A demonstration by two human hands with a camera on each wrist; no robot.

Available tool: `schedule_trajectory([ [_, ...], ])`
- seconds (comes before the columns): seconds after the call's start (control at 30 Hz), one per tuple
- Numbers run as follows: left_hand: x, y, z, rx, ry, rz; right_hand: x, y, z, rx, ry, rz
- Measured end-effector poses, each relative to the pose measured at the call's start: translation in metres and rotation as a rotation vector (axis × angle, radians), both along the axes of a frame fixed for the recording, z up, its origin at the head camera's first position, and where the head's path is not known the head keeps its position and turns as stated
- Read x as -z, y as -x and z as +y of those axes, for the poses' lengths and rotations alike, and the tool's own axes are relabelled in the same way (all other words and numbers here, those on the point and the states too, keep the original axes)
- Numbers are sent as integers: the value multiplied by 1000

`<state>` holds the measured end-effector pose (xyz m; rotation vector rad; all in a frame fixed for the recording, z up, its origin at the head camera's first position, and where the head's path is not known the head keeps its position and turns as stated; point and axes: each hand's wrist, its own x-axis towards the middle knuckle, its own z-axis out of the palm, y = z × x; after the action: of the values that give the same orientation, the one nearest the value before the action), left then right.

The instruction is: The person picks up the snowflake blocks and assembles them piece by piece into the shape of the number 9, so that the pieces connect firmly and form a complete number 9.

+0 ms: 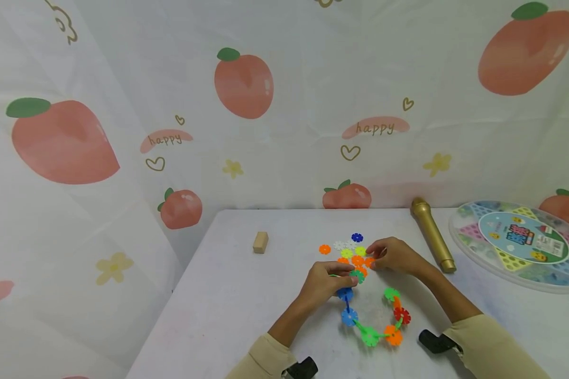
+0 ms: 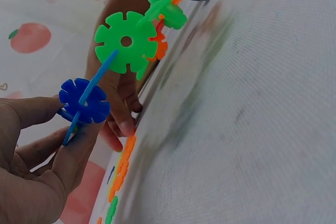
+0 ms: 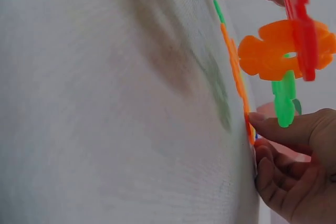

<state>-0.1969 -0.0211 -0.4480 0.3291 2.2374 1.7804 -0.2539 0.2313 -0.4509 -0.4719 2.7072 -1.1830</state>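
Observation:
A curved chain of linked plastic snowflake discs [image 1: 370,337], in blue, green, orange and red, hangs over the near part of the table. My left hand [image 1: 326,281] pinches its blue end; in the left wrist view a dark blue disc [image 2: 95,109] sits at the fingertips. Beyond it lies a loose pile of flat discs [image 1: 357,260], mostly orange, with yellow, white and green ones. At the pile's right edge, my right hand [image 1: 395,255] pinches an orange disc [image 1: 369,262] between thumb and fingers, low against the tabletop in the right wrist view.
A small wooden block [image 1: 261,242] lies at the back left of the white table [image 1: 208,305]. On the right are a gold microphone-shaped stick [image 1: 433,236] and a round clear-lidded game box [image 1: 521,245]. A peach-printed cloth [image 1: 284,147] hangs behind.

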Motion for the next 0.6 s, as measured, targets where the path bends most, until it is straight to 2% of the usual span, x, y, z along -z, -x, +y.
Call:
schedule_trajectory([
  [0.23,1,0,0,2,6,17,1,-1,0,-17,-20,11],
  [0.43,1,0,0,7,3,26,0,-6,1,3,-4,19],
  [0.6,1,0,0,-3,-14,28,0,-12,1,7,-6,-14],
])
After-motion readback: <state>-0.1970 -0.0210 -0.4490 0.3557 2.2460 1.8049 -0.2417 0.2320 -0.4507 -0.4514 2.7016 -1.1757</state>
